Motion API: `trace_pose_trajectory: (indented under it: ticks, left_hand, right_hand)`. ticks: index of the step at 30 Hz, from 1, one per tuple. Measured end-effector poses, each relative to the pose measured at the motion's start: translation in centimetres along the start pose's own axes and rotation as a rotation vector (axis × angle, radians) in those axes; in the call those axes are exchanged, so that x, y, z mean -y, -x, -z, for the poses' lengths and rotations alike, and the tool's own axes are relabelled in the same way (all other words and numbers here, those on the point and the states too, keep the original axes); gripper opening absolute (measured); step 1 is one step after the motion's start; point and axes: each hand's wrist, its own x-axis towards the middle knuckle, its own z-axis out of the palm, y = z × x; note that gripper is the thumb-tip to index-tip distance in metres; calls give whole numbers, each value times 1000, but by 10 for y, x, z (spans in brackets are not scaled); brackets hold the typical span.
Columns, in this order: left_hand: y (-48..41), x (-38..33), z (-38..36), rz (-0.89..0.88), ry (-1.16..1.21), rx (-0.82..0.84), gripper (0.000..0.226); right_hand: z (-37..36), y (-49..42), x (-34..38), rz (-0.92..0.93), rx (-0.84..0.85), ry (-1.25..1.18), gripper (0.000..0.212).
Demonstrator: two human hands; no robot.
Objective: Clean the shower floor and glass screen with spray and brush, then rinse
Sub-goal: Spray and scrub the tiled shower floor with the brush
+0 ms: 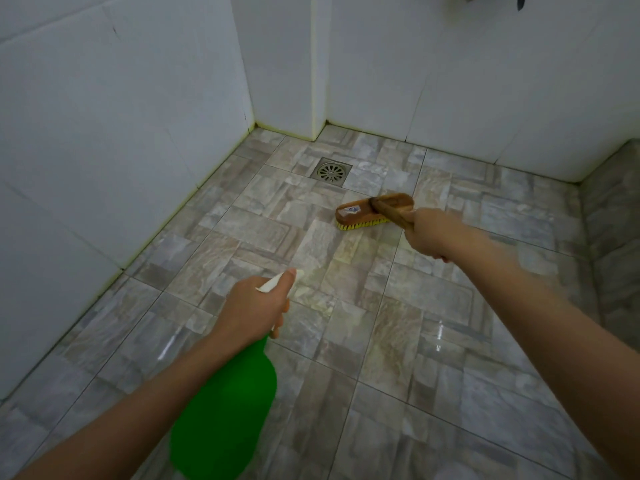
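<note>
Head view: your right hand [429, 233] clamps the brush [374, 209] by its handle, bristles on the shower floor [398, 341] beside the drain [330, 171] near its far edge. Your left hand [252, 306] curls round the spray bottle [225, 410]. Those glossy tiles look slick, so the brush may skid.

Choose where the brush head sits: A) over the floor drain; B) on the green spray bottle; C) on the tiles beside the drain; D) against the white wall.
C: the brush head rests bristles-down on the floor tiles, clear of the drain, right hand on its handle.
</note>
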Motion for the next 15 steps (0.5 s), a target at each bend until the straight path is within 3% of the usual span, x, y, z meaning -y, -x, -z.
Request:
trace_pose_trajectory:
  ticks: [5, 8, 11, 15]
  left_hand:
    - [-9, -5, 10, 8, 92, 18, 56]
    - [-13, -8, 18, -3, 83, 41, 58]
    - [-17, -9, 27, -4, 118, 83, 48]
    - [-17, -4, 41, -54, 130, 121, 38]
  right_hand:
    - [22, 39, 16, 82, 174, 197, 31]
    - [-6, 21, 32, 214, 69, 129, 44]
    - [-20, -17, 33, 162, -31, 58, 43]
    - [-13, 12, 40, 161, 130, 213, 65]
